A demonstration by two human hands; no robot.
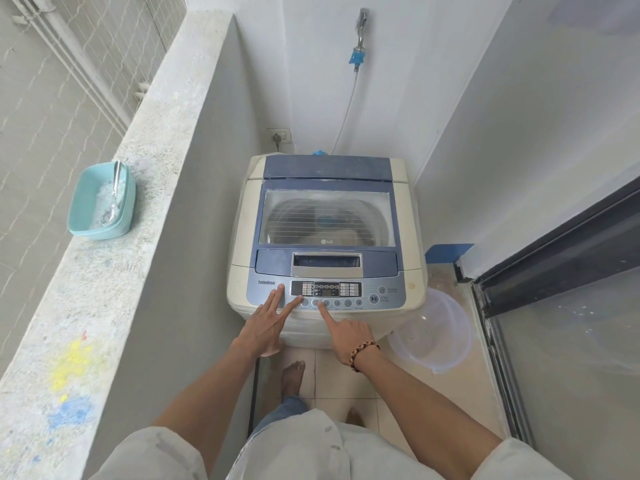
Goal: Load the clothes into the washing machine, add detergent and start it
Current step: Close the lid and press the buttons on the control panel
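A cream and blue top-loading washing machine [325, 237] stands in the corner with its clear lid down. Through the lid I see clothes [329, 221] in the drum. Straight fingers of my left hand [266, 323] rest on the left end of the control panel [346, 292]. My right hand [343, 327] points its index finger onto a round button in the row under the lit display, with the other fingers curled. A teal tub of white detergent powder [100, 202] with a metal spoon in it sits on the ledge to the left.
A concrete ledge [114, 271] runs along the left. An empty clear plastic basin [433, 330] lies on the tiled floor right of the machine, beside a glass sliding door [571, 341]. A tap with a hose [360, 46] and a wall socket [278, 136] are behind the machine.
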